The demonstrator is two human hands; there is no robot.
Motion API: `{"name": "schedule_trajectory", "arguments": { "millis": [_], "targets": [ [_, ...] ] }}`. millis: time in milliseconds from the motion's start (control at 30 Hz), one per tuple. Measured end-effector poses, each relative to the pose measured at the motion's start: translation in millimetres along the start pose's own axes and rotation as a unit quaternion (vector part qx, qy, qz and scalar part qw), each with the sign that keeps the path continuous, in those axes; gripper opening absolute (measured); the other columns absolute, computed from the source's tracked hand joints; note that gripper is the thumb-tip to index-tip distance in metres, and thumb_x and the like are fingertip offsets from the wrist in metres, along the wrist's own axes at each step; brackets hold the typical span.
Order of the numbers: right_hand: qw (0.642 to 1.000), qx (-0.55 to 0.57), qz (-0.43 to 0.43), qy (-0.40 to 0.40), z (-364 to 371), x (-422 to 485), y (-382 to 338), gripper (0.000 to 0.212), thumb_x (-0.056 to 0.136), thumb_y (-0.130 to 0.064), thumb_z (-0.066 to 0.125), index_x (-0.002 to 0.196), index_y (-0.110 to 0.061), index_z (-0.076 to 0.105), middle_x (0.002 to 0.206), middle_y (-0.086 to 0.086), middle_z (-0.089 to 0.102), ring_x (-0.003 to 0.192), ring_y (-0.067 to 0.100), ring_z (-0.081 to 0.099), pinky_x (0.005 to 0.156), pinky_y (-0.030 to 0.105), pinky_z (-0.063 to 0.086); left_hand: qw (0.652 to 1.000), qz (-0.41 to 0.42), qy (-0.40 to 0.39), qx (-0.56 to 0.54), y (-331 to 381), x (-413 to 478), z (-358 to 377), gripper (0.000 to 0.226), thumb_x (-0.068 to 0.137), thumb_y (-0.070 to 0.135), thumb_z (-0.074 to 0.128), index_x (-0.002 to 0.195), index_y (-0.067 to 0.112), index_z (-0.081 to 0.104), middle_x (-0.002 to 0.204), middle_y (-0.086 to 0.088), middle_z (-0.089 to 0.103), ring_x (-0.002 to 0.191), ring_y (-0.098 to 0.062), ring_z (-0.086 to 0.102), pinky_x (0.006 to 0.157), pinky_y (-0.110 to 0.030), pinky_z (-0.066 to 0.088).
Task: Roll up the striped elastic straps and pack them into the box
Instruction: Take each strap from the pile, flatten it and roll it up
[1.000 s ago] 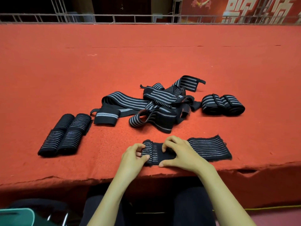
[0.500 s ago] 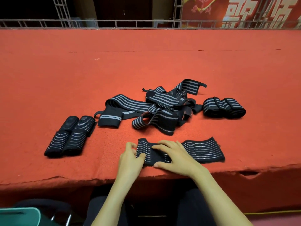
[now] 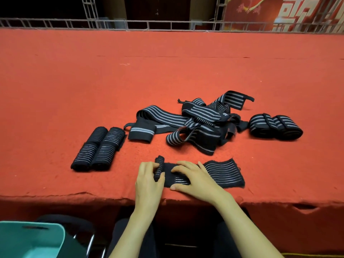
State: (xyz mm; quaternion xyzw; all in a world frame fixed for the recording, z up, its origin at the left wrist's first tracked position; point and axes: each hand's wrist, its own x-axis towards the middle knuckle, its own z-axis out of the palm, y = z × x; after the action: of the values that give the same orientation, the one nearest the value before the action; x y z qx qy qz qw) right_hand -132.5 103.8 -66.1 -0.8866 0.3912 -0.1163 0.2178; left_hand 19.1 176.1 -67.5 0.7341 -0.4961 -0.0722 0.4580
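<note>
A black strap with thin grey stripes (image 3: 223, 172) lies flat near the front edge of the red table (image 3: 55, 185). Its left end is wound into a small tight roll (image 3: 159, 165). My left hand (image 3: 147, 181) pinches that roll between thumb and fingers. Just to the right, my right hand (image 3: 195, 177) presses flat on the strap with its fingers spread. A tangled pile of unrolled striped straps (image 3: 201, 125) lies behind my hands. Two rolled straps (image 3: 98, 148) lie side by side at the left. Two more rolled straps (image 3: 275, 125) sit at the right.
A teal box (image 3: 31, 239) stands below the table edge at the lower left, beside a chair frame. The red cloth stretches far back to a metal railing (image 3: 167, 25). A tear shows in the cloth's front edge at the right (image 3: 303, 206).
The strap's left end has gone from a loose fold to a tighter roll under my left hand. My right hand has flattened onto the strap.
</note>
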Motion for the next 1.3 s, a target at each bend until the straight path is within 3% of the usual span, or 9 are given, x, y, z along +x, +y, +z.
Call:
{"name": "schedule_trajectory", "arguments": {
  "millis": [100, 233, 333, 433, 533, 700, 967, 1100, 1300],
  "targets": [
    [1.0, 0.002, 0.008, 0.013, -2, -6, 9, 0.055, 0.081, -0.061, 0.058, 0.129, -0.037, 0.048, 0.147, -0.017, 0.033, 0.139, 0.002, 0.023, 0.118, 0.042, -0.001, 0.999, 0.027, -0.029, -0.006, -1, -1, 6, 0.029, 0.072, 0.016, 0.08, 0.096, 0.009, 0.063, 0.094, 0.006, 0.052, 0.084, -0.014, 0.051, 0.079, -0.027, 0.044],
    [1.0, 0.007, 0.009, 0.023, -2, -10, 13, 0.055, 0.081, -0.061, 0.058, 0.13, -0.037, 0.049, 0.148, -0.016, 0.033, 0.139, 0.001, 0.021, 0.118, 0.04, -0.003, 0.995, 0.078, -0.062, -0.007, -4, -4, 4, 0.025, 0.08, 0.033, 0.07, 0.097, 0.015, 0.07, 0.101, 0.01, 0.06, 0.094, -0.009, 0.05, 0.089, -0.006, 0.032],
    [1.0, 0.01, 0.01, 0.024, -1, -10, 12, 0.056, 0.081, -0.062, 0.058, 0.13, -0.037, 0.049, 0.148, -0.016, 0.033, 0.139, 0.001, 0.02, 0.118, 0.038, -0.005, 0.993, 0.061, -0.094, -0.035, -11, 2, -5, 0.018, 0.087, 0.015, 0.062, 0.101, 0.019, 0.072, 0.108, 0.012, 0.064, 0.102, -0.007, 0.053, 0.094, -0.015, 0.037],
    [0.999, 0.011, 0.011, 0.029, 0, -10, 13, 0.057, 0.08, -0.063, 0.057, 0.13, -0.038, 0.049, 0.148, -0.016, 0.033, 0.139, 0.001, 0.021, 0.117, 0.036, -0.005, 0.986, 0.009, -0.14, -0.091, -14, 9, -14, 0.029, 0.081, 0.0, 0.067, 0.098, 0.022, 0.072, 0.108, 0.012, 0.063, 0.097, -0.005, 0.058, 0.085, -0.009, 0.041],
    [0.999, 0.005, 0.009, 0.03, 1, -11, 14, 0.061, 0.076, -0.068, 0.051, 0.13, -0.039, 0.048, 0.148, -0.017, 0.033, 0.139, 0.001, 0.022, 0.116, 0.034, -0.006, 0.983, -0.05, -0.131, -0.115, -11, 10, -12, 0.036, 0.073, 0.004, 0.076, 0.095, 0.029, 0.062, 0.1, 0.008, 0.057, 0.087, -0.005, 0.055, 0.074, -0.011, 0.045],
    [1.0, 0.006, 0.009, 0.028, -1, -10, 17, 0.063, 0.076, -0.069, 0.051, 0.13, -0.039, 0.048, 0.147, -0.017, 0.033, 0.139, 0.002, 0.022, 0.117, 0.036, -0.005, 0.977, -0.103, -0.146, -0.118, -2, 12, -5, 0.035, 0.074, 0.005, 0.074, 0.095, 0.023, 0.054, 0.089, 0.005, 0.062, 0.07, -0.001, 0.055, 0.063, -0.01, 0.045],
    [0.997, -0.018, 0.072, 0.036, -20, -25, 35, 0.064, 0.074, -0.069, 0.06, 0.13, -0.041, 0.048, 0.144, -0.019, 0.035, 0.137, 0.001, 0.024, 0.118, 0.042, 0.0, 0.994, 0.009, -0.103, -0.027, 9, 3, 11, 0.034, 0.072, 0.006, 0.069, 0.1, 0.02, 0.055, 0.098, 0.011, 0.048, 0.087, -0.012, 0.05, 0.079, -0.025, 0.042],
    [0.996, -0.015, 0.083, 0.042, -22, -30, 37, 0.064, 0.074, -0.068, 0.061, 0.13, -0.041, 0.048, 0.145, -0.019, 0.035, 0.138, 0.001, 0.023, 0.118, 0.041, 0.0, 0.992, 0.077, -0.097, 0.003, 16, -2, 21, 0.037, 0.073, 0.0, 0.068, 0.107, 0.014, 0.059, 0.103, 0.009, 0.047, 0.094, -0.01, 0.04, 0.08, -0.013, 0.027],
    [0.996, -0.009, 0.077, 0.049, -19, -31, 39, 0.066, 0.073, -0.071, 0.059, 0.131, -0.042, 0.047, 0.146, -0.019, 0.034, 0.137, -0.001, 0.022, 0.117, 0.038, 0.0, 0.976, 0.163, -0.14, -0.016, 19, -7, 33, 0.037, 0.069, 0.014, 0.075, 0.103, 0.019, 0.063, 0.103, 0.016, 0.051, 0.096, -0.004, 0.042, 0.089, -0.003, 0.027]
  ]
}}
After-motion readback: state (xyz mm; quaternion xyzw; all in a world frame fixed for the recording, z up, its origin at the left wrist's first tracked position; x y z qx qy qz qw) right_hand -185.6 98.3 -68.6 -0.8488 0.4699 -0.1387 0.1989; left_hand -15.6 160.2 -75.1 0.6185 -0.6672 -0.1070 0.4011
